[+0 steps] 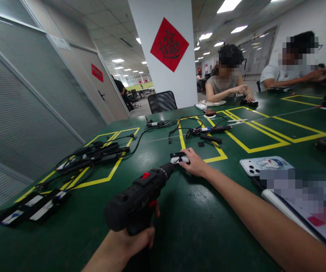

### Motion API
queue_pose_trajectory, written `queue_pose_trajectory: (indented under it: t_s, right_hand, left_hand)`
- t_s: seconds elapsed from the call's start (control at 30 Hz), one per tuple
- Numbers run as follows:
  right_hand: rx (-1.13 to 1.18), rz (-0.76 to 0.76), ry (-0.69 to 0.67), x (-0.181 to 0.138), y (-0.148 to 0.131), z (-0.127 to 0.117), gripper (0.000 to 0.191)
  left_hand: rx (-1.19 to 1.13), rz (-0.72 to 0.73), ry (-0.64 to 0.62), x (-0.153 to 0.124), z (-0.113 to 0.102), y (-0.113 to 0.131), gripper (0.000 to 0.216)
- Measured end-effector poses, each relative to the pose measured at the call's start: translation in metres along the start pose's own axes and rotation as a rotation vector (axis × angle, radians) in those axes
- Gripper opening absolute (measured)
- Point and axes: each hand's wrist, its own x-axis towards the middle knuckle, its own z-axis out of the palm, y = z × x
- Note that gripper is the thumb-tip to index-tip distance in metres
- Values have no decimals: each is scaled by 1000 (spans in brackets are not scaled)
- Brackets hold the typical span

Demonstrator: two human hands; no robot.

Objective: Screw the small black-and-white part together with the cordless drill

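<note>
My left hand [136,238] is wrapped round the grip of a black cordless drill [140,198] with red switches. The drill's nose points at a small black and white part [179,158] lying on the green table [197,215]. My right hand [194,162] reaches across from the right and holds that part down with its fingers pressed on it. The drill's tip meets the part at its left end.
Black cables and tools [95,155] lie inside yellow tape boxes to the left, more tools [208,130] ahead. Flat black parts [32,207] sit near left. A white phone [265,165] lies at right. Two other people [228,75] sit across the table.
</note>
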Motion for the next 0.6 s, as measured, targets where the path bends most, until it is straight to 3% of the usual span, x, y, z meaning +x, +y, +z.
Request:
queue_pose_trajectory:
  t_s: [0.27, 0.6]
  right_hand:
    - [-4, 5, 1, -1, -1, -1, 49]
    - [-17, 10, 0, -1, -1, -1, 50]
  left_hand:
    - [65, 20, -101, 8, -17, -14, 27]
    - [67, 92, -79, 0, -26, -16, 55]
